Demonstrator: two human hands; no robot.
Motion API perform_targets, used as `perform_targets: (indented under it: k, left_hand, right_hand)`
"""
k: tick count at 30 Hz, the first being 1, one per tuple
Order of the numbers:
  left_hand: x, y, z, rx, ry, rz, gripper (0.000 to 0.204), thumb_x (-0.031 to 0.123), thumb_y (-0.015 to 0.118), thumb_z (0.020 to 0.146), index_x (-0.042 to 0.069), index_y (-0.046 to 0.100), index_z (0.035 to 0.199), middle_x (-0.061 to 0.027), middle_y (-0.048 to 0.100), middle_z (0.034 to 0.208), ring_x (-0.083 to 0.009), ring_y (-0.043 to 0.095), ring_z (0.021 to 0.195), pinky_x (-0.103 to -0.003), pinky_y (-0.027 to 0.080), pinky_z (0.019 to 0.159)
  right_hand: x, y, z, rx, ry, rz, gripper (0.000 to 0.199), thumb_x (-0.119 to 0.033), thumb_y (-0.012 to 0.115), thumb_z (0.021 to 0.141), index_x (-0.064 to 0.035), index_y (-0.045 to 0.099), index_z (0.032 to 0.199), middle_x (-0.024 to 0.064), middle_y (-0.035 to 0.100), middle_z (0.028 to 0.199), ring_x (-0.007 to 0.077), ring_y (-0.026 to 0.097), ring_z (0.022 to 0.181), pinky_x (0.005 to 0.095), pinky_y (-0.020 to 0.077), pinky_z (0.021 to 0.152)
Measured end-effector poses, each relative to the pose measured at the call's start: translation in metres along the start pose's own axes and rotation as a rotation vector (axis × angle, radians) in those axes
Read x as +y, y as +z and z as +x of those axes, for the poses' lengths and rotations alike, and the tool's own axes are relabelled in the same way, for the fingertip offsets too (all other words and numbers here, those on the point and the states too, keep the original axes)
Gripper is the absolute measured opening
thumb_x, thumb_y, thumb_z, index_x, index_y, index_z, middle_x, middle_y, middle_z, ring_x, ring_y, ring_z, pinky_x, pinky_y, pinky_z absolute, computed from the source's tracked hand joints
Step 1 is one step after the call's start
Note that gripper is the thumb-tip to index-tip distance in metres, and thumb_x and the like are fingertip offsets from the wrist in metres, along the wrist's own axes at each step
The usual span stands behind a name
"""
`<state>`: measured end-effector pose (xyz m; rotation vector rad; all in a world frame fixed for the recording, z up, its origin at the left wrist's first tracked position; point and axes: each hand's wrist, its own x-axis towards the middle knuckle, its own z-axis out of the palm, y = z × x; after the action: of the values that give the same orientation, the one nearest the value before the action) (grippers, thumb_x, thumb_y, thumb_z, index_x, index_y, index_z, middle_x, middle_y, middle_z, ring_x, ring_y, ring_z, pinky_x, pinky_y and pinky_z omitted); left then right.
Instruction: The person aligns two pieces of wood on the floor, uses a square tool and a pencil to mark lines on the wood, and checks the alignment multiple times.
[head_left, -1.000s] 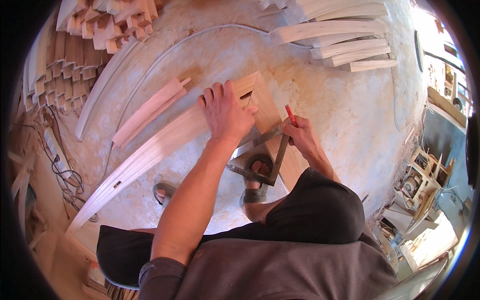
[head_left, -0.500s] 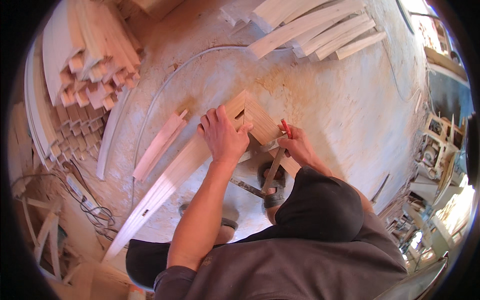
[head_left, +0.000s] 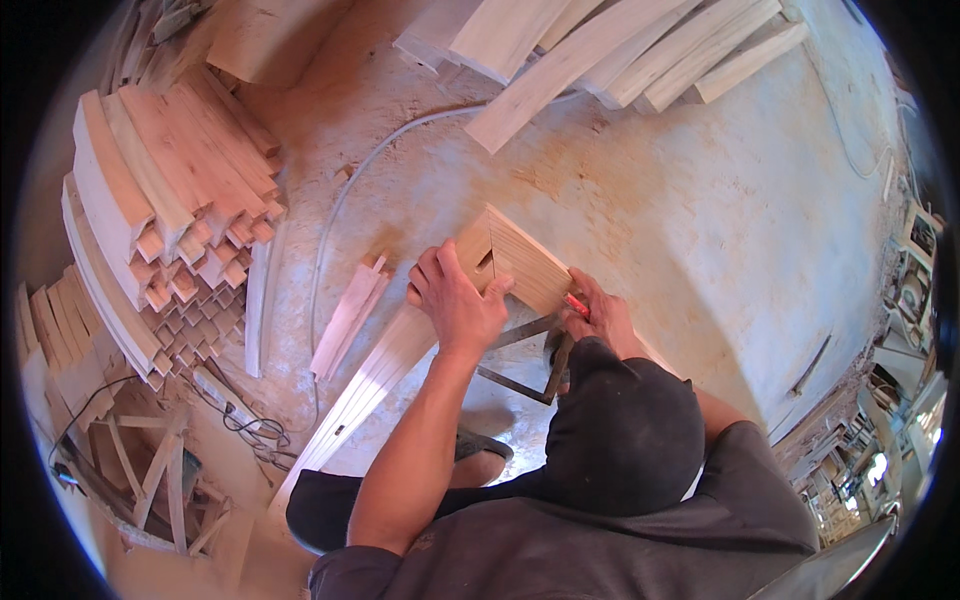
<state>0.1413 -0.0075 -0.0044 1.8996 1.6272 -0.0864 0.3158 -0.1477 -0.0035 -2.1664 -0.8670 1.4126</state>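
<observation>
Two pale wooden boards meet at a corner in front of me. The long left board [head_left: 385, 362] runs down toward my left knee, with a dark slot [head_left: 485, 262] near the joint. From that joint the right board [head_left: 528, 262] slopes toward my right hand. My left hand [head_left: 460, 305] grips the left board near the corner, its thumb reaching to the right board. My right hand [head_left: 605, 318] is closed around a red pencil [head_left: 577, 306], with fingers at the right board's edge. The pencil's tip is hidden. Dark metal bars [head_left: 515, 384] form an angled frame below the boards.
Stacked curved timber [head_left: 170, 200] with tenoned ends stands at the left. More planks [head_left: 620, 60] lie at the far side. A short wooden piece [head_left: 348, 318] rests on the floor left of my board. A pale hose [head_left: 345, 185] curves across the floor; dark cables [head_left: 262, 430] lie lower left.
My view has shifted, so the surroundings sit differently. My right hand has moved up along the right board's outer edge, still with the pencil. The left hand keeps its hold near the joint.
</observation>
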Motion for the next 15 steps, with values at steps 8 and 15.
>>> perform_targets:
  k: [8, 15]
  left_hand:
    - [-0.003, 0.000, 0.000, -0.010, 0.011, -0.018, 0.090, 0.032, 0.088, 0.071, 0.003, 0.041, 0.141, -0.0190, 0.045, 0.135, -0.0403, 0.038, 0.126, -0.056, 0.025, 0.105]
    - [0.003, -0.007, 0.002, -0.006, -0.001, -0.097, 0.082, 0.026, 0.087, 0.070, 0.003, 0.044, 0.136, -0.0189, 0.046, 0.133, -0.0409, 0.040, 0.124, -0.057, 0.025, 0.105]
  right_hand:
    - [-0.001, -0.004, 0.003, -0.058, 0.099, 0.045, 0.067, -0.018, 0.076, 0.085, -0.0056, 0.052, 0.146, 0.0235, 0.073, 0.102, 0.0402, 0.074, 0.089, 0.0408, 0.0574, 0.081]
    - [0.013, 0.006, 0.002, 0.008, 0.180, 0.152, 0.067, -0.014, 0.073, 0.082, -0.0071, 0.055, 0.146, 0.0189, 0.074, 0.100, 0.0277, 0.074, 0.093, 0.0367, 0.0560, 0.085]
